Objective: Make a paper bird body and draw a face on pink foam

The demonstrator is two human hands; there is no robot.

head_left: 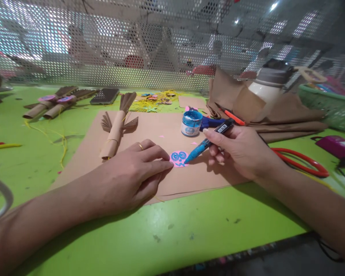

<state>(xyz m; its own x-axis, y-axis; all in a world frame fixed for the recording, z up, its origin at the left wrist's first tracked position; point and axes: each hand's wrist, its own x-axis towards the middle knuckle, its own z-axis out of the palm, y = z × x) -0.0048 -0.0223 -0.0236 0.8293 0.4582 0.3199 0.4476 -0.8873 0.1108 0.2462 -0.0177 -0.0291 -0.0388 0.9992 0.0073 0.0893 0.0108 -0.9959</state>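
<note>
A small pink paper cutout (179,162) lies on brown paper, with blue spiral eyes and a wavy blue mouth drawn on it. My left hand (138,172), a ring on one finger, holds the cutout by its left edge with the fingertips pressed together. In my right hand (232,149) is a black marker pen (207,143) smeared with blue, its tip touching the cutout's lower right. Behind it stands an open jar of blue paint (191,123). Left of the jar lies a rolled brown paper figure (116,132) with pleated wings and tail.
Brown paper sheets (83,161) cover part of the green table (161,237). Two more paper figures (57,103) and a phone (105,96) lie far left. Yellow strings and scraps (158,99), a white bottle (267,82), orange-handled scissors (301,163) and a green basket (327,107) stand around.
</note>
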